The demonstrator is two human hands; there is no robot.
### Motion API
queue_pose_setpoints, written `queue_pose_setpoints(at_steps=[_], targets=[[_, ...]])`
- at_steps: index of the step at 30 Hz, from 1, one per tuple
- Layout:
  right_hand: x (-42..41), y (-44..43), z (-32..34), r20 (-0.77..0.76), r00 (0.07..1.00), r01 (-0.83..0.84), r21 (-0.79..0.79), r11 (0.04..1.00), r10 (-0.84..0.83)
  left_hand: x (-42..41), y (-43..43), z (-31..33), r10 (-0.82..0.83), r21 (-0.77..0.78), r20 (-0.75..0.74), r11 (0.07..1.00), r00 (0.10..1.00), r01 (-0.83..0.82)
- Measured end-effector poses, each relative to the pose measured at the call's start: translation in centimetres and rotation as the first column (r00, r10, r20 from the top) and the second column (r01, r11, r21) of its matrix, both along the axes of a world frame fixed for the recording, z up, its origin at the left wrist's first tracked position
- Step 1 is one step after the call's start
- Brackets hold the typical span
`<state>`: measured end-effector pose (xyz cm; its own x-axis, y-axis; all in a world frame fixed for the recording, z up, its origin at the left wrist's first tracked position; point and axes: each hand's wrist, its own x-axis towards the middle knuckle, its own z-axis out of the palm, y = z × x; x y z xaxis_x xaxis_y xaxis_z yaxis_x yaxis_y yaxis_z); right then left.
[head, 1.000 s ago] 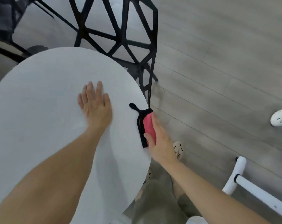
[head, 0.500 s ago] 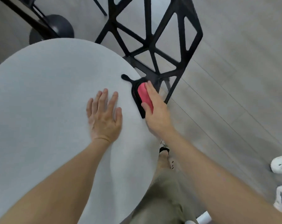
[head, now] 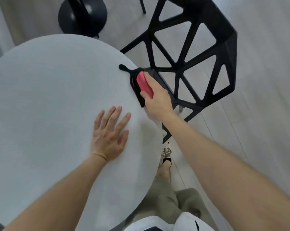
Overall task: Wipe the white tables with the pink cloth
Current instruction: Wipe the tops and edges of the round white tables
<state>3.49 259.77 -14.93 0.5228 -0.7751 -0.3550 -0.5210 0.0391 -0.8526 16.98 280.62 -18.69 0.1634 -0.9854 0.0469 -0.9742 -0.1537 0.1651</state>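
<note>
A round white table (head: 46,104) fills the left of the view. The pink cloth (head: 143,84), edged in black with a black loop at its far end, lies on the table's right rim. My right hand (head: 156,99) presses down on the cloth, fingers along its right side and thumb on its near end. My left hand (head: 110,132) rests flat on the tabletop with fingers spread, a little nearer than the cloth and to its left, holding nothing.
A black open-frame chair (head: 192,64) stands right against the table's right edge, just beyond the cloth. A black round pedestal base (head: 82,15) sits on the grey plank floor behind the table. My legs and a sandalled foot (head: 166,157) are below the rim.
My right hand has slid the cloth along the table's right rim toward the far side, up next to the chair. My left hand stayed flat on the table while the view shifted.
</note>
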Motion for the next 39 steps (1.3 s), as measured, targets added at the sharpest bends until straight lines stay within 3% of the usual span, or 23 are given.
queue_pose_setpoints(at_steps=[7, 15, 18, 21, 24, 27, 29, 31, 34, 39], targets=[[-5.4, 2.9, 0.6, -0.109, 0.990, -0.082, 0.055, 0.995, 0.088, -0.2, 0.1, 0.3, 0.005, 0.005, -0.009, 1.000, 1.000, -0.005], [9.3, -7.7, -1.4, -0.105, 0.929, -0.362, -0.061, 0.930, 0.354, -0.5, 0.0, 0.4, -0.004, -0.003, -0.011, 1.000, 1.000, 0.004], [6.4, -7.8, -1.3, -0.055, 0.902, -0.430, -0.022, 0.902, 0.429, -0.2, -0.5, 0.9, 0.021, 0.016, -0.028, 1.000, 0.999, -0.021], [1.4, -7.2, -0.6, -0.059, 0.888, -0.452, 0.069, 0.890, 0.456, 1.3, -2.5, 1.7, 0.187, -0.031, -0.046, 0.982, 0.981, -0.188], [0.1, -7.8, 0.1, -0.081, 0.858, -0.490, 0.169, 0.855, 0.507, 4.5, -5.5, 1.9, 0.525, -0.049, -0.001, 0.850, 0.851, -0.525], [4.5, -10.4, 0.4, -0.088, 0.818, -0.550, 0.174, 0.817, 0.569, 7.2, -8.2, 1.9, 0.841, 0.095, 0.030, 0.535, 0.540, -0.839], [9.3, -12.5, -0.4, -0.102, 0.771, -0.610, 0.166, 0.775, 0.629, 9.2, -9.0, 2.7, 0.951, 0.299, -0.044, 0.305, 0.306, -0.904], [14.7, -14.3, -1.0, -0.134, 0.709, -0.682, 0.121, 0.722, 0.692, 11.1, -8.9, 4.0, 0.981, 0.487, -0.088, 0.193, 0.172, -0.852], [22.8, -15.8, -1.3, -0.196, 0.607, -0.781, 0.028, 0.624, 0.770, 13.3, -9.0, 5.8, 0.990, 0.654, -0.028, 0.121, 0.135, -0.747], [32.5, -13.9, -1.6, -0.223, 0.508, -0.859, -0.058, 0.509, 0.832, 13.6, -10.4, 6.6, 0.981, 0.666, 0.063, 0.095, 0.183, -0.740]])
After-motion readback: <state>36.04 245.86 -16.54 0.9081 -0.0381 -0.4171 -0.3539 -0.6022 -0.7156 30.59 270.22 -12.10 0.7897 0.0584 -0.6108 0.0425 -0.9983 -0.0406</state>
